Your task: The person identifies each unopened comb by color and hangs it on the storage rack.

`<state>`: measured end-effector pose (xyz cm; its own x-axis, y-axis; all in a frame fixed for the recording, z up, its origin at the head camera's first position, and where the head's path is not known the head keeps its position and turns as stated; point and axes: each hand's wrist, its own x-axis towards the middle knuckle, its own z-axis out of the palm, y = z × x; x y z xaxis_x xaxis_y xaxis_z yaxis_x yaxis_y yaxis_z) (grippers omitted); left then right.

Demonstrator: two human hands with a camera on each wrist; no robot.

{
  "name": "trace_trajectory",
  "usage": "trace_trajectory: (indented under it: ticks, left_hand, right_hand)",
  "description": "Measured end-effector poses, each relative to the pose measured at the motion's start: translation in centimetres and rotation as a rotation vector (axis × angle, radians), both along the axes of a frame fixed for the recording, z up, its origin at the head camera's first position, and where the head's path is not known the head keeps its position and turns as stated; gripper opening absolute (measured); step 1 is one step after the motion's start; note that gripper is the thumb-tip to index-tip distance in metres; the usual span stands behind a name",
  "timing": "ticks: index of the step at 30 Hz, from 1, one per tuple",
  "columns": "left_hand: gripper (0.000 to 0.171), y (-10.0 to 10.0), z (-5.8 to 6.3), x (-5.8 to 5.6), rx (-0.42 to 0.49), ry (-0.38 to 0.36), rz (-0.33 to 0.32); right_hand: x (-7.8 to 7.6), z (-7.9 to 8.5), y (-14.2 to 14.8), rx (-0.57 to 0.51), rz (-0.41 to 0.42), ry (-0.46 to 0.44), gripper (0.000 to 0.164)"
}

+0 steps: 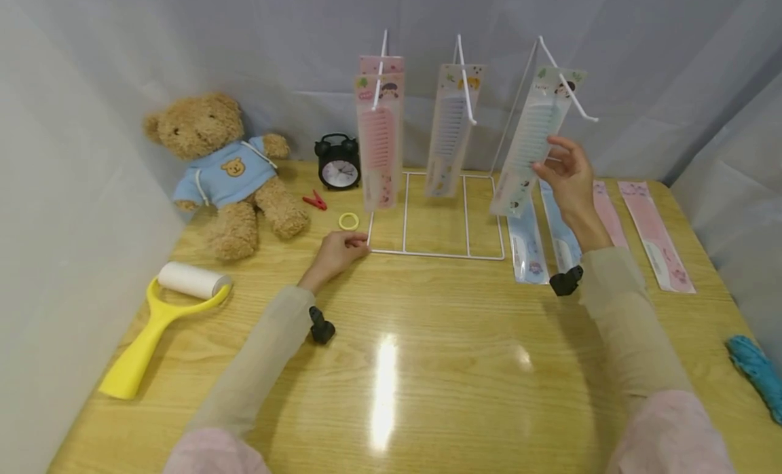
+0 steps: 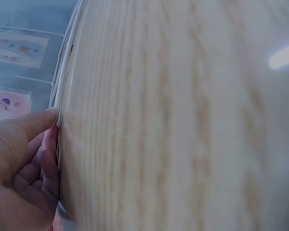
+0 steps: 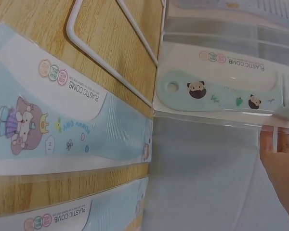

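A: Quick q, what'd the person have on?
B: L sleeve (image 1: 259,358) was plain beige, a bit creased; R sleeve (image 1: 632,331) ditto, w/ pink fabric (image 1: 214,452) farther up both.
A: Any gear?
B: Yep, small blk L unit (image 1: 321,326) & similar R unit (image 1: 566,282), each nr its sleeve's cuff edge (image 1: 298,295). L hand (image 1: 337,257) & R hand (image 1: 568,178) were bare.

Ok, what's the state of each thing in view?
Wire rack: upright
Left hand: pinching wire rack
Green comb pack: hanging
Right hand: holding green comb pack
Middle pack: hanging
Left packs: hanging
Table packs: flat
Teddy bear: reclining
Alarm clock: upright
Roller: lying
Clip: lying
Ring: flat
Cord: bundled
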<state>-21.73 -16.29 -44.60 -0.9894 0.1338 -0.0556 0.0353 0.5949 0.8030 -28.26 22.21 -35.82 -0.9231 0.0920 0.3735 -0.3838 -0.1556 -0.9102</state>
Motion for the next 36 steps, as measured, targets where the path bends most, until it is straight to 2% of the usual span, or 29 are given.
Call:
trace_trajectory:
  ticks: [4, 11, 17, 21, 24, 29, 33, 34, 36]
  left_hand:
    - [0.03, 0.1, 0.0, 0.1, 0.004, -0.005, 0.002]
    - [0.031, 0.1, -0.5, -0.1, 0.014, -0.01, 0.006]
    - [0.031, 0.1, -0.4, 0.0, 0.002, -0.008, 0.005]
    - [0.031, 0.0, -0.3, 0.0, 0.0, -0.005, 0.007]
    - [0.031, 0.0, -0.2, 0.0, 0.001, -0.004, 0.009]
    - [0.03, -0.1, -0.1, -0.1, 0.012, 0.0, 0.004]
    - [0.029, -0.4, -0.5, -0.3, 0.05, 0.013, -0.007]
    - [0.028, -0.6, -0.9, -0.4, 0.073, 0.04, -0.018]
    - [0.028, -0.7, -1.1, -0.5, 0.087, 0.049, -0.027]
  right_hand:
    - [-0.1, -0.1, 0.1, -0.005, 0.001, -0.001, 0.041]
    - [-0.1, -0.6, 0.4, 0.054, -0.042, 0.037, 0.039]
    - [0.4, -0.4, 0.8, 0.055, -0.034, -0.011, 0.034]
    - [0.9, -0.3, 1.1, 0.079, -0.064, -0.049, 0.033]
    - [1.3, -0.5, 1.5, 0.11, -0.095, -0.076, 0.034]
    - [2.2, -1.2, 2.4, 0.136, -0.095, -0.125, 0.033]
    - [3.2, -1.9, 3.2, 0.19, -0.089, -0.152, 0.029]
    - [3.5, -2.2, 3.4, 0.209, -0.091, -0.162, 0.028]
    - [4.1, -2.7, 3.7, 0.277, -0.105, -0.18, 0.027]
